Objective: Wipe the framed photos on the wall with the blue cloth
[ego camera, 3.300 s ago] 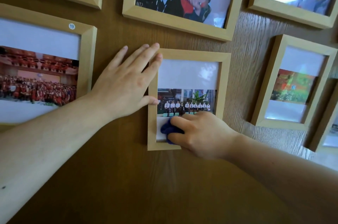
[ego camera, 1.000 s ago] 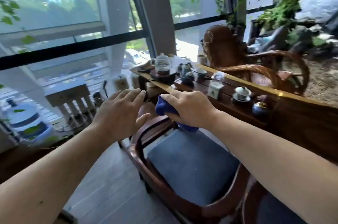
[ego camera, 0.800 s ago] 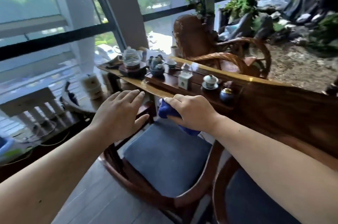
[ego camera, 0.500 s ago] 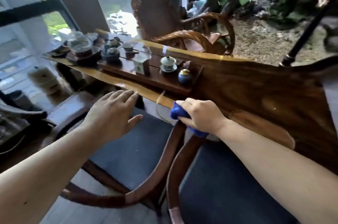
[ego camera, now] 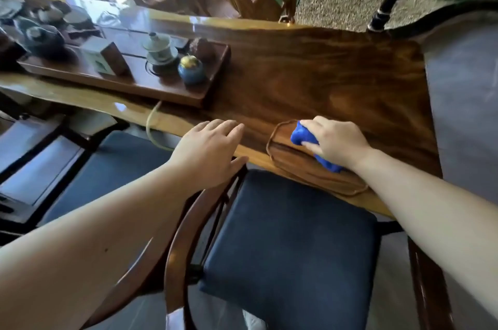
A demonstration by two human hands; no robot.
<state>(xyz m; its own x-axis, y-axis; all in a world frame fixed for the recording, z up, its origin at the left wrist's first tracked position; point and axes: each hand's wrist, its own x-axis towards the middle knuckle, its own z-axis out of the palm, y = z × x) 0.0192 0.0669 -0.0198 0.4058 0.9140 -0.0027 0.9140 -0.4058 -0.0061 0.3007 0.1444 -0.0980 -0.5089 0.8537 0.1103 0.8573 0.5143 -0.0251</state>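
Near chair: a dark wooden chair with a navy cushioned seat (ego camera: 291, 243) stands tucked against the near edge of the surface, below both forearms.
Left hand: the left hand (ego camera: 208, 153) is empty, fingers loosely spread, hovering over the chair's curved back rail and the near edge of the surface; whether it touches either I cannot tell.
Right hand: the right hand (ego camera: 334, 142) is closed around the bright blue soft cloth (ego camera: 304, 138), bunched in the fist.
Cloth position: the cloth is held just over a shallow oval wooden tray (ego camera: 293, 165) at the near right of the polished brown wooden surface (ego camera: 323, 79); contact is unclear.
Cloth look: vivid blue and crumpled, with one lump showing ahead of the fingers and a tail poking out under the wrist.
Cloth handling: it seems light, limp and easily squashed, not fragile or slippery; a wadded fist grip suits it, with a flat pad exposed for wiping glass.
Framed photos: none in view.
Far left: a long dark wooden tea tray (ego camera: 129, 82) carries a white lidded cup (ego camera: 159, 48) and a small blue round jar with a gold lid (ego camera: 190, 70).
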